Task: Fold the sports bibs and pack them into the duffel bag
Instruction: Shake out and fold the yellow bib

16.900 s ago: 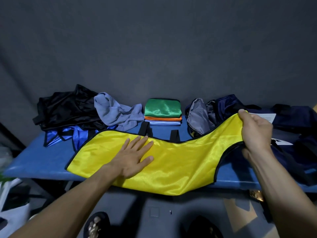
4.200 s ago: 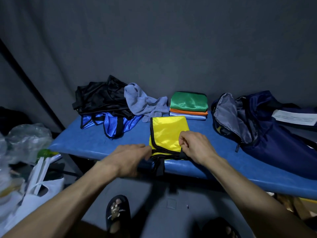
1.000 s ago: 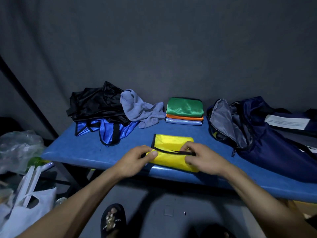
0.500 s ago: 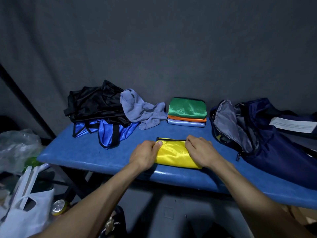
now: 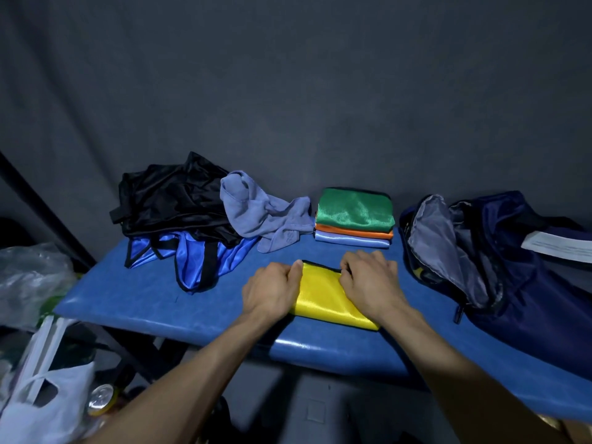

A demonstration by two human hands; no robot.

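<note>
Presently the duffel bag [image 5: 499, 270] lies unzipped at the right of the bench [image 5: 134, 302], nothing visibly packed, and black [image 5: 173, 200], blue [image 5: 195, 261] and grey bibs [image 5: 259, 216] lie unfolded at the left. Three folded bibs [image 5: 354, 219] are stacked at the back; the yellow bib [image 5: 323, 296] lies folded small near the front edge, the left hand [image 5: 272, 290] and right hand [image 5: 371, 286] curled on its two ends.

Bare bench [image 5: 134, 299] left; folded stack [image 5: 354, 219] behind, duffel bag [image 5: 512, 277] right.
</note>
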